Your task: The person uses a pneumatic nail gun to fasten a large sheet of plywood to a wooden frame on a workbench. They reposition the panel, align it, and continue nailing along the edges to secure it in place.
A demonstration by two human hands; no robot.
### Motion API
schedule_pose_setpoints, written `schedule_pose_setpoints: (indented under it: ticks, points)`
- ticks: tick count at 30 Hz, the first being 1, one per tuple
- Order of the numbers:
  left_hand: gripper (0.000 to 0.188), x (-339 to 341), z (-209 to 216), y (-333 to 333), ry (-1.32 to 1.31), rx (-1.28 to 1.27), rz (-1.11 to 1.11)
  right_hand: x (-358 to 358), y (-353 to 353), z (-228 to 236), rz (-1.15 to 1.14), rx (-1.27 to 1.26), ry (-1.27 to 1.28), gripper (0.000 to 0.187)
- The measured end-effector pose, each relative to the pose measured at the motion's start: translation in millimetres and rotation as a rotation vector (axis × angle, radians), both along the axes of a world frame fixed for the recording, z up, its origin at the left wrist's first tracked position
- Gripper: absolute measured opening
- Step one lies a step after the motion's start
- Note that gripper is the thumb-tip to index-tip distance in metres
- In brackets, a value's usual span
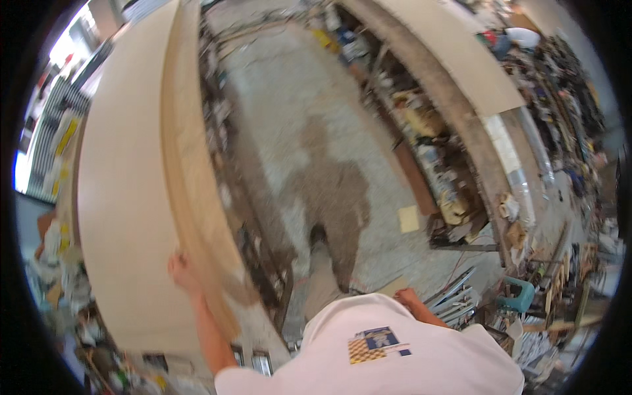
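On the tabletop (pixel 205 178), I see left hand (pixel 185 271) curled at the pale panel's (pixel 125 184) right edge, right hand (pixel 409 299) lowered, both grips unclear.

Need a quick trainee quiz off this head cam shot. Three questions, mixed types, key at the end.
1. Multiple choice: which of these is nearest the left hand?
A) a teal plastic item
B) the large pale sheet
C) a dark shoe

2. True or false: the right hand is away from the large pale sheet.

3. Fill in: the dark figure on the floor is a person's ____.

Key: 1 B; 2 true; 3 shadow.
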State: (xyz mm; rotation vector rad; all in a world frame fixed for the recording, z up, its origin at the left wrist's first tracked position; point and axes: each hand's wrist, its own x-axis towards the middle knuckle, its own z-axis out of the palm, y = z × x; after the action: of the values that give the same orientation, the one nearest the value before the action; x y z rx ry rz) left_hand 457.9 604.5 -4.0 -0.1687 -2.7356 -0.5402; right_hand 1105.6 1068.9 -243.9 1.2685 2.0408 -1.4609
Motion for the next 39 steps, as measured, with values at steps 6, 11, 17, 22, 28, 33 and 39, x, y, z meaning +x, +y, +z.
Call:
schedule_pose_setpoints:
  ticks: [6,11,17,22,28,33,39]
  points:
    - [0.034,-17.4,-4.7,19.8,-0.144,0.019,-0.028,-176.5,121.5,6.8,-0.152,-0.105,-0.019,0.015]
    - [0.041,-16.1,51.6,39.1,-0.396,-0.06,0.018,-348.9,192.4,107.4,-0.66,-0.226,0.285,0.017]
    - [0.06,-34.5,73.8,57.6,-0.551,-0.075,0.07,-363.9,285.8,132.8,-0.875,-0.164,0.36,0.021]
    - [0.058,-71.1,61.9,189.2,-0.468,-0.142,0.106,-323.1,443.9,143.9,-1.282,-0.039,0.545,0.018]
    - [0.044,-133.5,-39.4,488.7,-0.348,-0.052,-0.16,-292.3,691.8,185.7,-1.55,0.137,0.772,0.042]
    - [0.047,-137.8,-49.2,741.9,-0.713,0.122,-0.755,-258.8,864.7,167.0,-1.58,0.183,0.535,0.057]
    - [0.043,-108.0,-15.3,957.3,-0.905,0.036,-1.067,-245.7,931.8,132.0,-1.674,0.114,0.649,0.051]
